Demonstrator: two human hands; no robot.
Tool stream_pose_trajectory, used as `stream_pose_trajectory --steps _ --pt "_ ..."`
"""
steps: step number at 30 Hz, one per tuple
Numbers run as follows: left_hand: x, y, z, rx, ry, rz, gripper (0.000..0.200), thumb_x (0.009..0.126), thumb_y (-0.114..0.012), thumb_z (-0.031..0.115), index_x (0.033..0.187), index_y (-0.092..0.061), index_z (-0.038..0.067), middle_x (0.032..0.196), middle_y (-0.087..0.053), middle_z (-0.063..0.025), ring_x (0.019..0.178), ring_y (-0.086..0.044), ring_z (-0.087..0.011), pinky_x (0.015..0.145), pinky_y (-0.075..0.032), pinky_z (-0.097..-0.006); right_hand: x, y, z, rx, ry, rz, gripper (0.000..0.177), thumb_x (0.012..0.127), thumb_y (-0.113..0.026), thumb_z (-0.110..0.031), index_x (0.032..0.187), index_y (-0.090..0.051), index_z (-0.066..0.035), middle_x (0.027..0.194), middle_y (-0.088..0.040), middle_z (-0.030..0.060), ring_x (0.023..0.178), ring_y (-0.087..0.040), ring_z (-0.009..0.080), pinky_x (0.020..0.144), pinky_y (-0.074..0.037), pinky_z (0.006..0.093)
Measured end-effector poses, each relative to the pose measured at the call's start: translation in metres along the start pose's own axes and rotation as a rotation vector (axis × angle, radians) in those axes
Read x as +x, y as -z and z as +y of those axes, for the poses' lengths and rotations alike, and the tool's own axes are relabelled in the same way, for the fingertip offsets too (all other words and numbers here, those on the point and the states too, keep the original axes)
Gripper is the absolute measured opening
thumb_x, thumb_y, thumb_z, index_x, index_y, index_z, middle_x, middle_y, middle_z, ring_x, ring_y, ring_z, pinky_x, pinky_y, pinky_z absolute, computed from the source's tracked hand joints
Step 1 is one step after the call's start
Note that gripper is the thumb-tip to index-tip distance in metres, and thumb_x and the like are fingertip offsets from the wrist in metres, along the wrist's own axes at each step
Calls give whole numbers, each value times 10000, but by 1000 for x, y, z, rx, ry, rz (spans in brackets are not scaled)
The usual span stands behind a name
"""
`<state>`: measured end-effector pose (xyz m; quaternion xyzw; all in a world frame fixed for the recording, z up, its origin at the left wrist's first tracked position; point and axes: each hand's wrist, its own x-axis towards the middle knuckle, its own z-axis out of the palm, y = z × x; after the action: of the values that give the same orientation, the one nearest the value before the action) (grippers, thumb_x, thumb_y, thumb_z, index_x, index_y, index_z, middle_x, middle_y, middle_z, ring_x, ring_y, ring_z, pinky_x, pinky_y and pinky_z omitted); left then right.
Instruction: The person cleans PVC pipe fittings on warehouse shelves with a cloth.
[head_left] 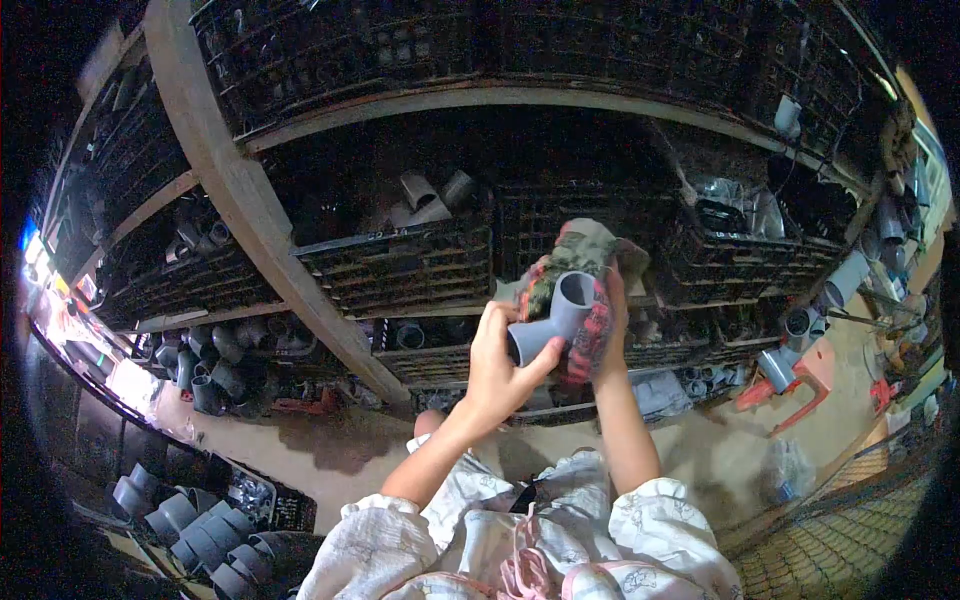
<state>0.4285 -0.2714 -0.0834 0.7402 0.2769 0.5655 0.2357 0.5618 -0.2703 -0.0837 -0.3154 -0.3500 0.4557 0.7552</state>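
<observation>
Head view: pipe fitting (556, 318) between left hand (497, 372) and right hand (613, 310) (cloth (578, 246) behind)

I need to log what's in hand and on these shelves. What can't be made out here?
Head view only:
- Right hand: palm and fingers hidden behind the patterned cloth; its grip cannot be told.
- Grey pipe fitting, held by the left hand: far side covered by the cloth.
- Top crates: contents lost in shadow.
- Grey pipe pieces at lower left: cut off by the dark lens edge.
</observation>
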Motion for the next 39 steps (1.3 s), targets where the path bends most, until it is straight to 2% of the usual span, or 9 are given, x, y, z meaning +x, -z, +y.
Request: stream_pose_trajectory --steps 3,7,11,14,21,27,34,37,39 --pt "2 11 0 -24 151 -184 319 684 -634 234 774 -465 -22 704 -486 -88 624 -487 -208 581 -406 -288 -6 8 -9 -44 -106 -146 457 859 -323 -406 1038 -486 -19 942 -549 77 830 -534 153 781 -410 266" --pt "2 4 7 -600 761 -321 282 792 -510 308 770 -489 27 615 -457 11 518 -435 -70 474 -389 -213 -19 18 -4 -74 -87 -222 453 859 -323 -403 1033 -490 -19 937 -552 79 823 -535 152 775 -411 263" --pt "-1 -4 -12 -867 948 -373 288 784 -513 314 793 -504 26 609 -444 17 466 -374 -45 440 -361 -211 0 13 -1 -60 -73 -221 450 860 -323 -400 1028 -494 -19 931 -555 81 817 -535 151 769 -412 259" --pt "-2 -8 -14 -713 891 -284 294 774 -529 313 815 -515 23 598 -451 24 464 -374 -42 436 -347 -202 4 12 4 -28 -56 -214 448 860 -323 -398 1024 -497 -19 927 -557 83 812 -536 150 764 -412 257" --pt "3 4 -9 -434 608 -360 331 727 -586 277 892 -543 -7 659 -527 1 537 -438 -40 462 -368 -195 -3 12 15 -30 71 -115 443 861 -323 -393 1015 -504 -20 916 -562 86 801 -537 148 754 -413 251" --pt "-2 1 -25 -140 366 -205 405 656 -647 352 706 -520 -29 552 -528 -79 512 -474 -87 470 -400 -264 5 10 16 -35 128 -60 439 862 -323 -389 1008 -510 -20 908 -566 89 792 -538 147 745 -414 246" --pt "-1 6 -25 106 290 -195 471 613 -663 420 649 -491 -17 496 -507 -133 434 -503 -185 447 -405 -296 18 21 18 225 -11 -258 434 862 -323 -384 999 -516 -21 898 -571 93 781 -539 145 734 -416 240" --pt "1 9 -22 194 250 -175 482 597 -673 431 669 -492 -10 497 -512 -143 448 -530 -246 447 -417 -325 19 16 17 213 -96 -189 424 867 -315 -373 992 -522 -25 895 -575 98 773 -539 143 721 -416 235" --pt "2 10 -23 245 179 -123 492 589 -677 437 675 -481 -6 506 -520 -150 473 -545 -280 451 -425 -341 22 4 26 -185 230 56 399 871 -318 -365 966 -528 -39 854 -573 73 735 -532 133 681 -418 236"
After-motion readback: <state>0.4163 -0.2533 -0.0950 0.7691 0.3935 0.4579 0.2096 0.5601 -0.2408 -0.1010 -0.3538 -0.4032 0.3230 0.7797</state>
